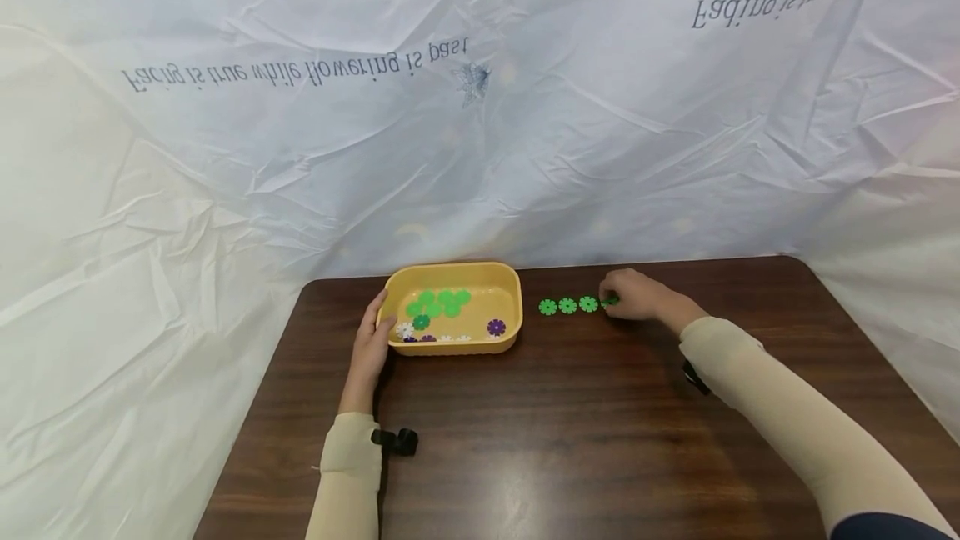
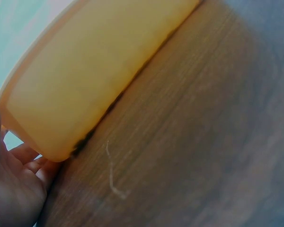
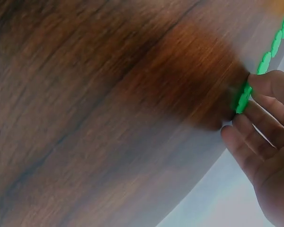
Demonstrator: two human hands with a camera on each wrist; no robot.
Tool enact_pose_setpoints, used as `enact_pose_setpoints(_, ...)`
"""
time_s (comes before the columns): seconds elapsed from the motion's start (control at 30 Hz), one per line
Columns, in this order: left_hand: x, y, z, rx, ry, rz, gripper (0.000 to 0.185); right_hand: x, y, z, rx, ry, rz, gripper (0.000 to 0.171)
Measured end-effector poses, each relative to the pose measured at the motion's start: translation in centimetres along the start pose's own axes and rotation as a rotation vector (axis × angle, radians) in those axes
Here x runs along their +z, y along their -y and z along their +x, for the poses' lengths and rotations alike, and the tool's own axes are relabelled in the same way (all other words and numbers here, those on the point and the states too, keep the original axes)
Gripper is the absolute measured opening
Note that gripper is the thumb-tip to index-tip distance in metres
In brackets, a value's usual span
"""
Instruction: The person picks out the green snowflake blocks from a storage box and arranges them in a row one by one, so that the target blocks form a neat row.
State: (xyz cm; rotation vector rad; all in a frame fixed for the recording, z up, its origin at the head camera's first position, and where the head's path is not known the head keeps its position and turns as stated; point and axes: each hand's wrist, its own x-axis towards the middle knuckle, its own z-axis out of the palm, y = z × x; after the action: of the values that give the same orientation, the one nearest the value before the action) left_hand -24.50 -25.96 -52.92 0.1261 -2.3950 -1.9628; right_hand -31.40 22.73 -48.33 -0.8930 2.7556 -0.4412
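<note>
Left grip (image 1: 372, 338) relaxed (right grip (image 1: 633, 294) pinching)

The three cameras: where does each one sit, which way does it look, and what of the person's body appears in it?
Head: worn on the head, looking forward and down at the wooden table; both sleeved arms, the left hand and the right hand show.
Left wrist: low beside the yellow tray, facing its outer wall; the left hand's fingers show.
Right wrist: low over the table, facing the row of green flower pieces; the right hand's fingers touch the nearest piece.
Shared: head and left wrist both show the tray; head and right wrist, the green row.
</note>
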Motion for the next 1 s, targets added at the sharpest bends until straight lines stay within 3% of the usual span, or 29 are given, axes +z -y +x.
enact_pose_setpoints(0.27,0.1,-0.1,0.0,0.007,0.001,0.012,0.053,-0.7,1.4,0.3,-0.018,-0.056,0.035,0.004)
enact_pose_setpoints(0.57,0.1,0.0,-0.1,0.019,-0.019,0.031,0.052,-2.7,8.4,4.0,-0.123,-0.162,-0.012,0.011)
enact_pose_setpoints(0.83,0.2,0.1,0.0,0.039,-0.002,0.011,0.053,-1.8,13.5,8.2,-0.234,-0.143,-0.022,0.02)
enact_pose_setpoints(1.0,0.1,0.0,-0.1,0.026,-0.008,0.02,0.052,0.0,15.7,10.9,-0.253,-0.05,-0.031,0.026)
